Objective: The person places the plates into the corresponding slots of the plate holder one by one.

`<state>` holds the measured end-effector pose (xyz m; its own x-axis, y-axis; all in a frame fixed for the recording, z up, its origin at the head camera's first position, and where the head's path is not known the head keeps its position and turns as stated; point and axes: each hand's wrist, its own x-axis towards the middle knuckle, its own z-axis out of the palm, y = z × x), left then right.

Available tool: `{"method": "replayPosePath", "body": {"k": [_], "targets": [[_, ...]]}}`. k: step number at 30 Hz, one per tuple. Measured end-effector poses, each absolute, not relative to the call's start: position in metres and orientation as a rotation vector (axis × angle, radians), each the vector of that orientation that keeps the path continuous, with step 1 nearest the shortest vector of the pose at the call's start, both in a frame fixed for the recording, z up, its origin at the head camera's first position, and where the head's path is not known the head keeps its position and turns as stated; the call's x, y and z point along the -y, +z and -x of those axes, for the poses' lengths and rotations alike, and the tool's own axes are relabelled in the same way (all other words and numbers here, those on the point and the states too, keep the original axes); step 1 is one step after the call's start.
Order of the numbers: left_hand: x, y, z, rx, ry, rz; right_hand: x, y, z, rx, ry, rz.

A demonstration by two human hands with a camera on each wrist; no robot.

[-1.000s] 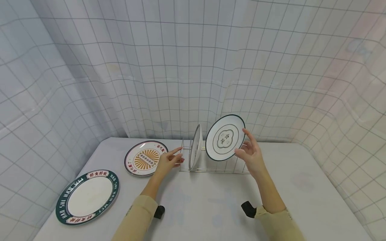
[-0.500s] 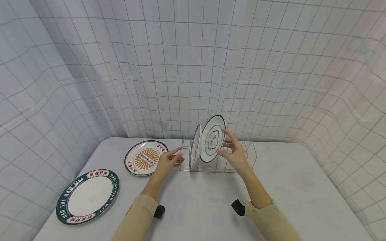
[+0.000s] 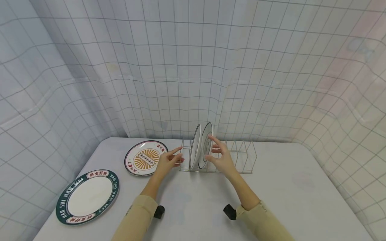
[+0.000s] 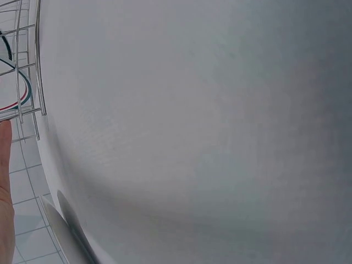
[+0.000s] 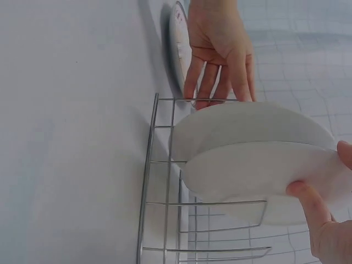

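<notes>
In the head view a wire dish rack (image 3: 235, 172) stands near the table's back edge. A white dark-rimmed plate (image 3: 195, 149) is upright toward its left end. Just right of it, a second white plate (image 3: 206, 147) with a dark rim stands nearly edge-on, its lower edge down among the wires. My right hand (image 3: 223, 161) pinches this plate's right side between thumb and fingers; the right wrist view shows the thumb on its pale back (image 5: 247, 170). My left hand (image 3: 167, 163) touches the rack's left end with extended fingers, seen also against the end wire in the right wrist view.
Left of the rack lies a plate (image 3: 146, 158) with an orange sunburst pattern. A larger plate (image 3: 90, 196) with a green lettered rim lies nearer, at the table's left. A gridded white curtain (image 3: 193, 73) hangs behind and at both sides.
My right hand has moved left and slightly down with its plate. The plate has turned from facing me to nearly edge-on and now sits beside the first plate. My left hand stays put.
</notes>
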<state>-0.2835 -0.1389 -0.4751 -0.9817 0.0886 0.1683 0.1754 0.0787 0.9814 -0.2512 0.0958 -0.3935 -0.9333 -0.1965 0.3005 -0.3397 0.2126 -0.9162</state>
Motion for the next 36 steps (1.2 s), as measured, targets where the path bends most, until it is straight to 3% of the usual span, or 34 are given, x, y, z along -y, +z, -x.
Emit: {"method": "replayPosePath", "body": {"k": [18,28,36], "targets": [[0.138,-0.473,0.284,2.264,-2.057,0.268,-0.086,-0.401,0.243,2.307,1.744,-0.563],[0.133,-0.432,0.256,2.417,-1.816,0.295,-0.091,-0.401,0.239,2.344,1.841,-0.546],[0.186,-0.442,0.246,2.407,-1.562,0.231,-0.080,-0.401,0.218,1.977,1.630,-0.542]]}}
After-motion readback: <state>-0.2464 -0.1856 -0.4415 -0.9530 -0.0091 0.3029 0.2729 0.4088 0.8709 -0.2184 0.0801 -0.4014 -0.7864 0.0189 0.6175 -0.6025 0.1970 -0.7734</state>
